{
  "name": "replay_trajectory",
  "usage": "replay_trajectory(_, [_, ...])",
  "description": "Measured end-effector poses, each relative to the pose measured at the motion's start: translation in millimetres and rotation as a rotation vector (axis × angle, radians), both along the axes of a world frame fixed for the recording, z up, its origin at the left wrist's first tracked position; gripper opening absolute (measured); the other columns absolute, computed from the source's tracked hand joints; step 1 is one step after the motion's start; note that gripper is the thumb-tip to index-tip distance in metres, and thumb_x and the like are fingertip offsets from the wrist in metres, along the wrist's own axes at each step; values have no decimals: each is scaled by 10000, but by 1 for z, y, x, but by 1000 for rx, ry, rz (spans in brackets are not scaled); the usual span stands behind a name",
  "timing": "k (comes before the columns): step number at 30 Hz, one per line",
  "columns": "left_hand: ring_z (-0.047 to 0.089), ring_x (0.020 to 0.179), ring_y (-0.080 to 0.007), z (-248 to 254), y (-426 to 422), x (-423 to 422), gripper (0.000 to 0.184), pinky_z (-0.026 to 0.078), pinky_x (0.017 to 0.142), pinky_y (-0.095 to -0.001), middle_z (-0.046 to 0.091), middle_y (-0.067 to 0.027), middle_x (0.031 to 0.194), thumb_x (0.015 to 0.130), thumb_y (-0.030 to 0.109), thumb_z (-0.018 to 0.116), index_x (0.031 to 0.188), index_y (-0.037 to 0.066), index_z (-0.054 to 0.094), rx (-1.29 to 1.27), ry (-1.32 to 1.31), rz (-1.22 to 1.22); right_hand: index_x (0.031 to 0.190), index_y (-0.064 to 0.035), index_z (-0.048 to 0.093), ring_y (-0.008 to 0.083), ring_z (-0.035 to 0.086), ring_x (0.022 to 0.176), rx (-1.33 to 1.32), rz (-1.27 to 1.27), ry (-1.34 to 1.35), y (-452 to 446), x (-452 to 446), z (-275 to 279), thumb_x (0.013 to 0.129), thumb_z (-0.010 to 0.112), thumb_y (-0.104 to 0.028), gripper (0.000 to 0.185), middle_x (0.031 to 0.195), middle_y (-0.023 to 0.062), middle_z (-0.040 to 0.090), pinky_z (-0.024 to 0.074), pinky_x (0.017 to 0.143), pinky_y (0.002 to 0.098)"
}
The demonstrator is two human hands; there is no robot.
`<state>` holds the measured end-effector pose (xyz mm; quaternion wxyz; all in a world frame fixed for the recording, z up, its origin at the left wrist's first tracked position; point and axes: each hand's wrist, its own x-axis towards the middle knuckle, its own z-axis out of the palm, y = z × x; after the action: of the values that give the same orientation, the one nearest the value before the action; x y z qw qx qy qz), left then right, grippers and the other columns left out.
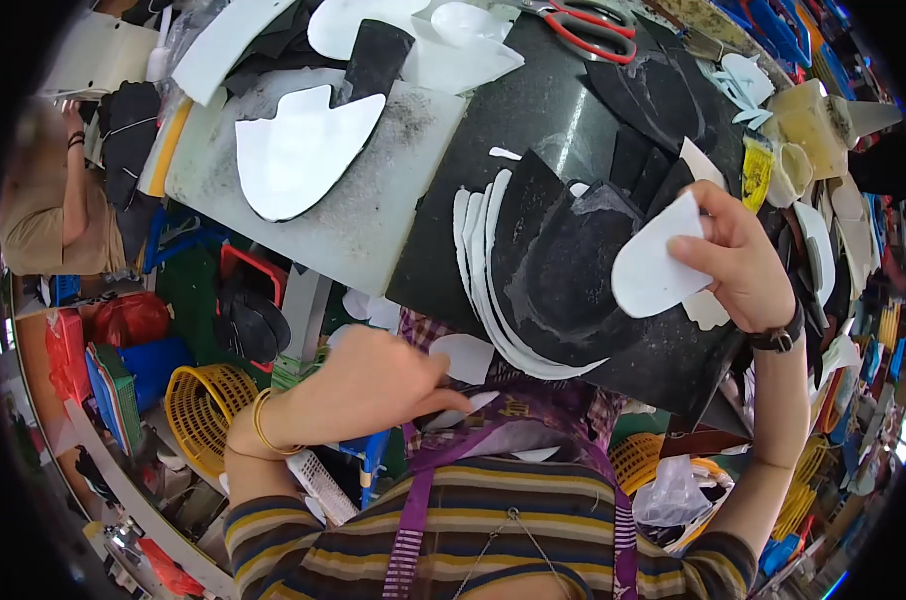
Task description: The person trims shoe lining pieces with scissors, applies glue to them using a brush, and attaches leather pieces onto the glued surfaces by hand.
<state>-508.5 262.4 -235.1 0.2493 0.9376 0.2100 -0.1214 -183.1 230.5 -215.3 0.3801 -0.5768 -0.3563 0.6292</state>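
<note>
My right hand (738, 255) pinches a white U-shaped piece (658, 260) between thumb and fingers, above the dark worktop. Below and left of it lies a stack of black curved pieces (563, 270), smeared with a pale residue along the edges. Several white curved layers (483, 270) fan out from under that stack. My left hand (383, 385) is closed in front of the purple apron (513, 415), its fingers curled. A small white piece (481, 401) shows by its fingertips; whether they grip it is unclear.
A white cut piece (308, 150) lies on the pale board (418, 140) at left. Red-handled scissors (593, 35) rest at the back. A yellowish container (808, 120) stands at right. Below are a yellow basket (208, 405) and a red-framed stool (253, 300). Another person's arm (76, 190) shows far left.
</note>
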Motion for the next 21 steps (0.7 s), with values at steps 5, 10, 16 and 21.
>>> replay_trajectory(5, [595,767,-224,-17,4,20,384,474,636,-326,580,-48,828,814,456,621,866,76,611,277,-817,15,1072,-19,453,78,635,785,-95,259,-43,23,-24,-7,841,631,-24,291,873,36,644,504,690,205])
replay_trajectory(10, [556,1040,-241,-52,0,34,377,446,900,-411,574,-58,1063,825,402,604,1019,79,631,303,-744,-77,1049,-14,444,39,588,774,-66,339,-101,30,-31,-22,849,635,-37,278,843,21,625,470,674,193])
replay_trajectory(16, [548,1056,-219,-59,-1,34,332,441,902,-370,575,-65,1163,824,372,607,1011,97,608,303,-741,-54,1026,11,490,54,571,656,15,357,-197,30,-32,-29,819,637,-42,260,753,80,647,449,578,230])
replay_trajectory(21, [543,1068,-200,-52,-3,36,300,438,897,-353,567,-73,1233,841,356,595,1018,114,594,299,-674,-45,983,-7,557,186,574,554,105,398,-632,29,-39,-3,759,691,-103,278,736,116,631,454,546,274])
